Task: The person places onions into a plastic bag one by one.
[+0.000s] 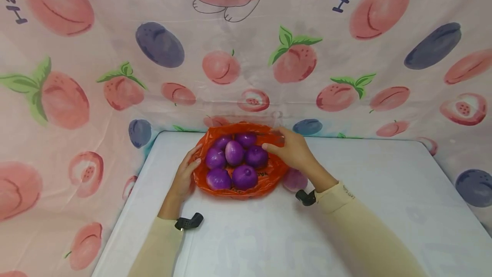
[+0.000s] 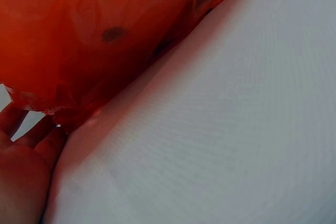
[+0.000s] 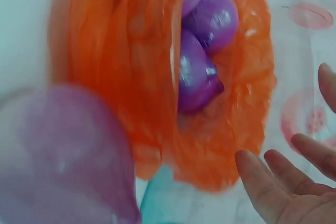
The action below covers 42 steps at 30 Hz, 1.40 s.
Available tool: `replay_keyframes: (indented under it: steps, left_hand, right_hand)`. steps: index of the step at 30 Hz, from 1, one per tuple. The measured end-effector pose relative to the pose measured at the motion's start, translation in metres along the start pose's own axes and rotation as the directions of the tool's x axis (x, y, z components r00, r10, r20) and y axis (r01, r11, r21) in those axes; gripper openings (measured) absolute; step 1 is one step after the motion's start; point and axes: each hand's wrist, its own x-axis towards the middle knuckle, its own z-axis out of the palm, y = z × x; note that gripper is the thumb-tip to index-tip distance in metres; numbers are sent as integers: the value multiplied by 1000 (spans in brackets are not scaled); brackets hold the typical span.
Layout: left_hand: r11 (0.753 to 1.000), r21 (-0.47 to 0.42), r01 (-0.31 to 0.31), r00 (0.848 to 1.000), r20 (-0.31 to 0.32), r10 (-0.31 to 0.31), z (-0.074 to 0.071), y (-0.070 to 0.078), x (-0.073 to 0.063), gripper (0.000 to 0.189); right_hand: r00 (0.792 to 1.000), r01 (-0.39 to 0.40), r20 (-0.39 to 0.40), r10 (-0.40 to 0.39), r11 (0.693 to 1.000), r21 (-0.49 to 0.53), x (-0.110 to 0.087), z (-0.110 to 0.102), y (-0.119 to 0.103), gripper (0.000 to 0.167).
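An orange-red plastic bag [image 1: 273,183] sits on the white table with its mouth spread, and several shiny purple onions [image 1: 244,177] lie inside. My left hand [image 1: 183,178] touches the bag's left side, its fingers against the plastic in the left wrist view. At the bag's right rim is my right hand [image 1: 294,151], thumb and fingers apart. The right wrist view shows those fingers [image 3: 257,182] loosely spread by the rim, holding nothing. A single paler purple onion [image 1: 295,180] rests on the table outside the bag, under my right wrist.
The white tabletop [image 1: 238,238] extends in front of the bag and to both sides. Close behind its back edge hangs a pink fruit-printed cloth [image 1: 253,37], which also runs along the left and right. Dark wrist cameras [image 1: 189,221] are strapped over both sleeves.
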Motion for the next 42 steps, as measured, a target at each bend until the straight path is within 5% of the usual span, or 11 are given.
replay_keyframes:
  steps: [15, 33, 42]
  left_hand:
    - [1000, -6, 4, 1000, -6, -4, 0, -1, 1, 52]
    - [1000, -15, 4, 1000, 1, -4, 0, -1, 0, 53]
    - [1000, -20, 2, 1000, 5, -2, 0, -1, 1, 52]
  right_hand:
    - [1000, -15, 26, 16, 999, -41, -28, -40, 53, 70]
    - [960, -96, 262, 93, 995, -3, -47, -19, 102, 89]
    - [963, -34, 266, 36, 999, -11, -51, -14, 109, 77]
